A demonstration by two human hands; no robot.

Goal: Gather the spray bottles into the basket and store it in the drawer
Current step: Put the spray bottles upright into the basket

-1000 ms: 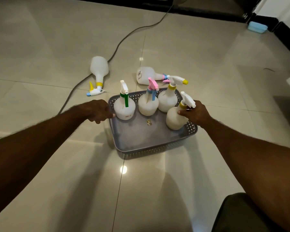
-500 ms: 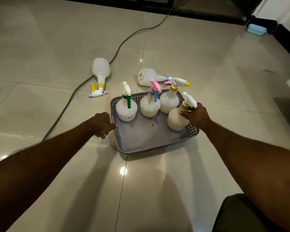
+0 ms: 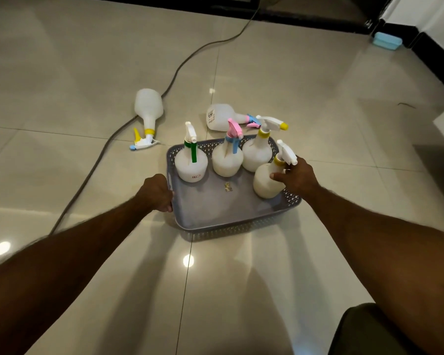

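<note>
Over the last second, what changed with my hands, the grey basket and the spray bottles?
The left hand slid back along the left rim of the grey perforated plastic basket, from beside the green-triggered white spray bottle toward the near corner. The right hand stayed on the yellow-collared white bottle. All four bottles remain upright in the basket, and two remain lying on the floor.

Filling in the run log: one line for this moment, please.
basket: four bottles upright | right hand: on near-right bottle | left hand: at basket's left rim | floor: two bottles lying
</note>
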